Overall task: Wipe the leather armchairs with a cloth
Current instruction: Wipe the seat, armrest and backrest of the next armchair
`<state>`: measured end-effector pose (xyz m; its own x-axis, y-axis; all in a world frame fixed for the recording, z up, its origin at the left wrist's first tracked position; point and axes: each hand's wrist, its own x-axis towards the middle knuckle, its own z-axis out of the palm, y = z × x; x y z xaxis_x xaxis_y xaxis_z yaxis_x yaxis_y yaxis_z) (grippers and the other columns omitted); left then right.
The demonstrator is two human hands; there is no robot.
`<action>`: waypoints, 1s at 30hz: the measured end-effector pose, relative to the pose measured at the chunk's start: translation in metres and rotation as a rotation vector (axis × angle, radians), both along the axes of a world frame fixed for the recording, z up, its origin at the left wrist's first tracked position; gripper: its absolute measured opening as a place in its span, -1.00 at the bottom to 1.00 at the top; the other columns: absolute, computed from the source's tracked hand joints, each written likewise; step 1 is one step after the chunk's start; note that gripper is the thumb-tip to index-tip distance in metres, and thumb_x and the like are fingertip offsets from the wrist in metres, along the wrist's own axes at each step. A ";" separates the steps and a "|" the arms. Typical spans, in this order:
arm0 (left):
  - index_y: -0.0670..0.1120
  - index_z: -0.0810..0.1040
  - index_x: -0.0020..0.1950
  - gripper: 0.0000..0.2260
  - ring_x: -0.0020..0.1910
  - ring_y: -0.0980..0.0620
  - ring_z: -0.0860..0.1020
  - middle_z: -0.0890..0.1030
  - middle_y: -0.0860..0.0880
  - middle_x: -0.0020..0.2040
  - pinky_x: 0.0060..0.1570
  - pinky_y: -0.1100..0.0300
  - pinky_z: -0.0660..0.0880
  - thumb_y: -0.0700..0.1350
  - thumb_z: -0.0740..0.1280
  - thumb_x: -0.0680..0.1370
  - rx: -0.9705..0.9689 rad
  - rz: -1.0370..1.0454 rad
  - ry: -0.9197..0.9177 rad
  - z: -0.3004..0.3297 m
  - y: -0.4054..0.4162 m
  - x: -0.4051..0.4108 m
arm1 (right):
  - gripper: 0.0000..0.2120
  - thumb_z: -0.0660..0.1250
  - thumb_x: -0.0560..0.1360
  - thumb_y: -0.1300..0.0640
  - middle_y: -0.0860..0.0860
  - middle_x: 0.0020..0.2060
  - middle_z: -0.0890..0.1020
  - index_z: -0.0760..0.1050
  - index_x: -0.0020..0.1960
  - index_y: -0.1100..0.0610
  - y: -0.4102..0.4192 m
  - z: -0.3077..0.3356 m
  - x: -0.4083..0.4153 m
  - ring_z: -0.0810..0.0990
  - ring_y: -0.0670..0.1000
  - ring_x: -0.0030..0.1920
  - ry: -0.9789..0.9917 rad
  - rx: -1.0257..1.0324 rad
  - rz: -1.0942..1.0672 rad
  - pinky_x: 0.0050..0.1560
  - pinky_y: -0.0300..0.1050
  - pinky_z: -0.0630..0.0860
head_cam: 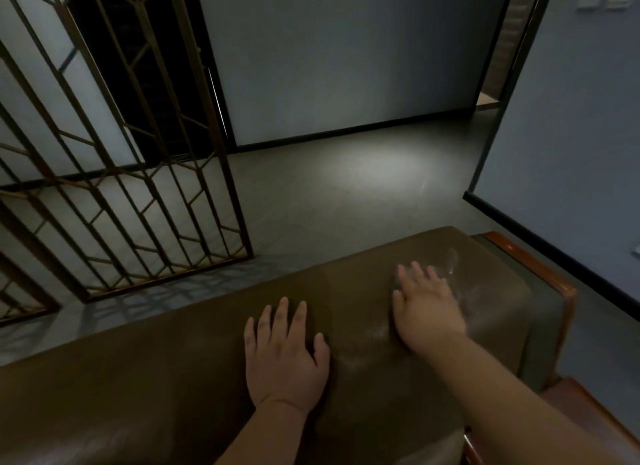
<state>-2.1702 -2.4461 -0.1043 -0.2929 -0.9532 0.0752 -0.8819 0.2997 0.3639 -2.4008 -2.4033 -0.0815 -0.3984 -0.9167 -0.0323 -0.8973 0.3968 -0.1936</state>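
Left hand lies flat, bracing on the olive-brown leather armchair back — right hand, fingers straight, presses farther right; the cloth is not discernible.

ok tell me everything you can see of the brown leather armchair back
The leather armchair back is olive-brown, smooth and slightly glossy, with a broad rounded top running across the lower frame. A faint pale smear shows near its right end. A reddish wooden trim edges the right side. The left hand rests flat on top, fingers spread; the right hand, blurred, lies flat further right. No cloth can be made out.
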 end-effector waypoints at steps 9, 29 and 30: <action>0.22 0.05 0.71 -0.37 0.70 -0.01 -0.04 0.05 0.09 0.73 0.65 -0.13 -0.21 0.33 -0.11 0.63 -0.043 0.035 -0.108 -0.005 0.016 0.003 | -0.47 -0.04 0.74 -0.11 -0.08 0.68 0.03 -0.01 0.69 -0.10 -0.025 0.002 -0.004 0.00 0.01 0.67 -0.021 0.075 0.288 0.64 0.05 -0.03; 0.04 0.59 0.47 -0.41 0.50 -0.12 0.46 0.54 -0.04 0.49 0.55 -0.21 0.17 0.26 0.17 0.53 -0.068 0.055 -0.175 -0.025 0.013 0.006 | -0.47 0.00 0.73 -0.08 -0.09 0.68 0.07 0.04 0.69 -0.11 -0.038 0.001 0.078 0.01 0.01 0.66 -0.013 0.049 0.608 0.62 -0.02 -0.09; 0.04 0.59 0.47 -0.41 0.50 -0.13 0.46 0.54 -0.04 0.50 0.55 -0.22 0.19 0.26 0.17 0.53 -0.071 0.056 -0.174 -0.025 0.013 0.007 | -0.46 0.00 0.73 -0.10 -0.14 0.67 0.05 0.01 0.69 -0.12 -0.024 0.000 0.076 -0.01 -0.04 0.66 -0.018 0.028 0.650 0.61 -0.06 -0.12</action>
